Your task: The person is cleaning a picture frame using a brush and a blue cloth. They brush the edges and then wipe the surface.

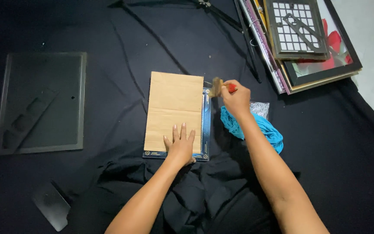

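Right hand (236, 99) grips hammer (217, 86) at frame (205, 125) edge.

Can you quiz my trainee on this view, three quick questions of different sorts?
1. True or false: the left hand lies flat on the brown cardboard sheet.
2. What does the right hand grip? A) small hammer B) scissors C) brush
3. Which colour is the cloth beside the blue frame?

Key: 1 true; 2 A; 3 turquoise blue.
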